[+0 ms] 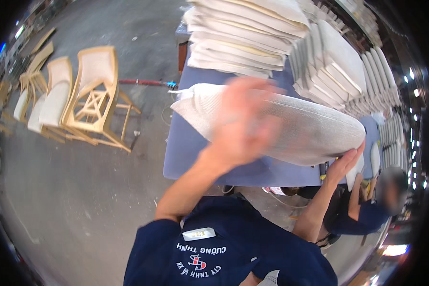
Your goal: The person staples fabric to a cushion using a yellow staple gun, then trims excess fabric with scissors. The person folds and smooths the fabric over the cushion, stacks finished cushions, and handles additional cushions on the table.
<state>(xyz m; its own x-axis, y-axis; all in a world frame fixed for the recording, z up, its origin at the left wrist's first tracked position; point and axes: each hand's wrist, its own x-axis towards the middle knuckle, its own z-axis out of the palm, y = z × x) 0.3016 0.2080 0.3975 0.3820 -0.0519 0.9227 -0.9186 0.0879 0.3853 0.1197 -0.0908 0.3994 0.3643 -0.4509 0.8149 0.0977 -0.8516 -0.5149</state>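
A light grey fabric-covered seat cushion [319, 126] lies across the blue-topped table [190, 159], with loose cloth spreading at its left end. Over the cushion's left half is my left hand [248, 117], smeared by motion; its fingers cannot be made out. My right hand [346, 163] grips the cushion's rounded right end, thumb and fingers against its near edge. Just left of that hand, a dark and yellow tool handle [323, 170] shows at the table's front edge, partly hidden under the cushion.
A tall pile of pale cushions or covers [243, 38] stands at the back. More cushions [329, 66] are stacked on edge at the right. Wooden chairs [94, 95] line the floor to the left. Close by on the right sits another person [367, 214].
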